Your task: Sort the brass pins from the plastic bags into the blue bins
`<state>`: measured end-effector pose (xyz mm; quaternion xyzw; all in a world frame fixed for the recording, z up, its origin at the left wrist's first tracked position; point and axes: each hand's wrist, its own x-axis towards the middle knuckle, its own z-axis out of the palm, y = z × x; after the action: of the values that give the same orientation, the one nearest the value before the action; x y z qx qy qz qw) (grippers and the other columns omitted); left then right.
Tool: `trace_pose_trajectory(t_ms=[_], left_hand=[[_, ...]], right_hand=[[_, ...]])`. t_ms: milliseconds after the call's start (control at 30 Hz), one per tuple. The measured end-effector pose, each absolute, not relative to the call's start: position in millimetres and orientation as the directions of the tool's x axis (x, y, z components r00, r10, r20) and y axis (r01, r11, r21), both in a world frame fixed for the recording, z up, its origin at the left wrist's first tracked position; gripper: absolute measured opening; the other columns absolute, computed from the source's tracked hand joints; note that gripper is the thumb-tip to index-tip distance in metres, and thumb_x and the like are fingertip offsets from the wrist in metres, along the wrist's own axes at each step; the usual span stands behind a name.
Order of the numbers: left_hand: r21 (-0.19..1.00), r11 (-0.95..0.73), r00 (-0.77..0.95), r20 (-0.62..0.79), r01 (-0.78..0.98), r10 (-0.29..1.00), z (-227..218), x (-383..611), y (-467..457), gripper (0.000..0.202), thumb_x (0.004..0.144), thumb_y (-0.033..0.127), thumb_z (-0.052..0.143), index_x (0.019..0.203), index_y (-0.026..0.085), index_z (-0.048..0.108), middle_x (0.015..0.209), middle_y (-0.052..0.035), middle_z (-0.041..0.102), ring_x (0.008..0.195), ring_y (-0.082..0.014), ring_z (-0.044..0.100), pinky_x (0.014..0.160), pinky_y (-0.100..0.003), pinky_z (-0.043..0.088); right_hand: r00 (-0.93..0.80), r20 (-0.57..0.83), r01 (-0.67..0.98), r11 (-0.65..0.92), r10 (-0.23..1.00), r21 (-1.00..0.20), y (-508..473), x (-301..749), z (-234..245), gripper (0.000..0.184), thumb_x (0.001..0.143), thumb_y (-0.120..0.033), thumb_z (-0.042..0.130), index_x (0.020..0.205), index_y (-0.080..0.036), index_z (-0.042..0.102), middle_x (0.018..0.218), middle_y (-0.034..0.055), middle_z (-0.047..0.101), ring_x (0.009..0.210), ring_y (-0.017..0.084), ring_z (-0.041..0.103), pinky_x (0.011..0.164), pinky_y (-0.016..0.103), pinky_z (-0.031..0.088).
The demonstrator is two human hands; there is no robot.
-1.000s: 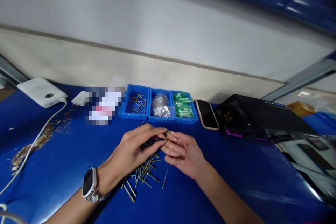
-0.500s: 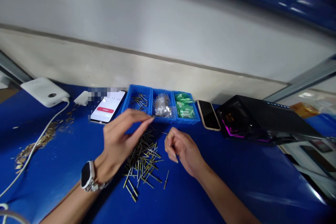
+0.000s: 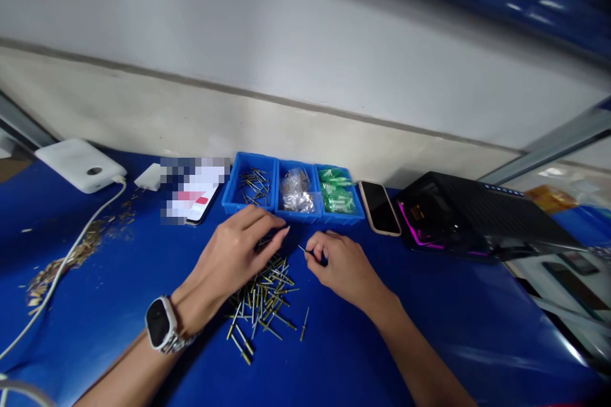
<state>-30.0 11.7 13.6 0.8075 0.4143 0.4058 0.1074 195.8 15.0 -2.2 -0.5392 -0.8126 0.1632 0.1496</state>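
Observation:
Over a pile of blind rivets (image 3: pixel 267 296), my left hand (image 3: pixel 238 245) is bent down with thumb and index fingertips slightly apart. Nothing shows between those tips. My right hand (image 3: pixel 341 267) is to the right of the pile, its fingers curled and pinched on a rivet (image 3: pixel 301 248). Only the thin pin sticks out, pointing left toward my left hand; the rest is hidden by the fingers. A single rivet (image 3: pixel 304 324) lies apart on the blue table. Behind my left hand, more rivets (image 3: pixel 255 186) lie in the left blue bin (image 3: pixel 231 194).
Two more blue bins hold clear bags (image 3: pixel 298 194) and green packets (image 3: pixel 338 194). A lit phone (image 3: pixel 203 187), white charger (image 3: pixel 150 177) and white power bank (image 3: pixel 81 165) stand left, with debris (image 3: pixel 67 261) beside a cable. Rightward are a dark phone (image 3: pixel 379 208) and black device (image 3: pixel 458 216).
My left hand has moved down and right, away from the left bin's front and closer to my right hand. My right hand has turned, its fingers still curled around the rivet.

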Motion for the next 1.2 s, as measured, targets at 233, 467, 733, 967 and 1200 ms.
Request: trace_pose_trajectory(t_ms=[233,467,733,967,1200], left_hand=[[0.532,-0.707,0.478,0.521,0.465,0.707,9.7,-24.2,8.2,0.02,0.096,0.019,0.055,0.113,0.015,0.064,0.104,-0.0084,0.068,0.095,-0.0195,0.063,0.08,-0.036,0.056],[0.587,-0.701,0.471,0.522,0.406,0.711,9.5,-19.4,3.8,0.014,0.094,0.022,0.061,0.104,0.015,0.066,0.095,-0.0066,0.069,0.086,-0.0184,0.064,0.075,-0.033,0.055],[0.698,-0.6,0.423,0.443,0.39,0.791,3.7,-17.7,5.5,0.012,0.097,0.02,0.056,0.099,0.017,0.067,0.09,-0.0035,0.069,0.083,-0.0152,0.066,0.073,-0.029,0.054],[0.717,-0.626,0.278,0.562,0.307,0.779,3.4,-14.9,0.8,0.017,0.093,0.019,0.064,0.109,0.02,0.068,0.099,-0.0043,0.071,0.089,-0.0151,0.066,0.079,-0.029,0.055],[0.592,-0.75,0.357,0.659,0.297,0.662,4.7,-12.9,-2.6,0.033,0.092,0.008,0.063,0.123,0.017,0.061,0.108,-0.0076,0.067,0.099,-0.0166,0.063,0.084,-0.031,0.056]], right_hand=[[-0.379,-0.072,0.246,0.026,0.922,-0.969,18.2,193.0,-3.2,0.012,0.087,-0.03,0.065,0.084,-0.018,0.066,0.073,0.0029,0.071,0.06,0.014,0.063,0.045,0.021,0.043],[-0.269,-0.091,-0.056,-0.11,0.959,-0.992,13.2,182.8,-3.0,0.02,0.09,-0.035,0.065,0.085,-0.017,0.073,0.066,0.0001,0.064,0.045,0.007,0.048,0.038,0.019,0.036],[-0.21,0.428,0.301,0.474,0.879,-0.827,-10.7,174.3,7.7,0.018,0.084,-0.015,0.07,0.093,-0.027,0.078,0.079,0.0024,0.071,0.065,0.016,0.06,0.064,0.032,0.049],[-0.164,-0.277,-0.375,-0.32,0.947,-0.87,3.3,171.3,2.7,0.016,0.08,-0.031,0.076,0.081,-0.017,0.07,0.067,-0.0004,0.064,0.048,0.007,0.047,0.038,0.017,0.034],[-0.437,-0.487,-0.591,-0.65,0.756,-0.478,-4.0,157.5,-12.3,0.02,0.077,-0.021,0.075,0.068,-0.015,0.058,0.051,-0.0065,0.046,0.042,0.004,0.032,0.036,0.012,0.023]])
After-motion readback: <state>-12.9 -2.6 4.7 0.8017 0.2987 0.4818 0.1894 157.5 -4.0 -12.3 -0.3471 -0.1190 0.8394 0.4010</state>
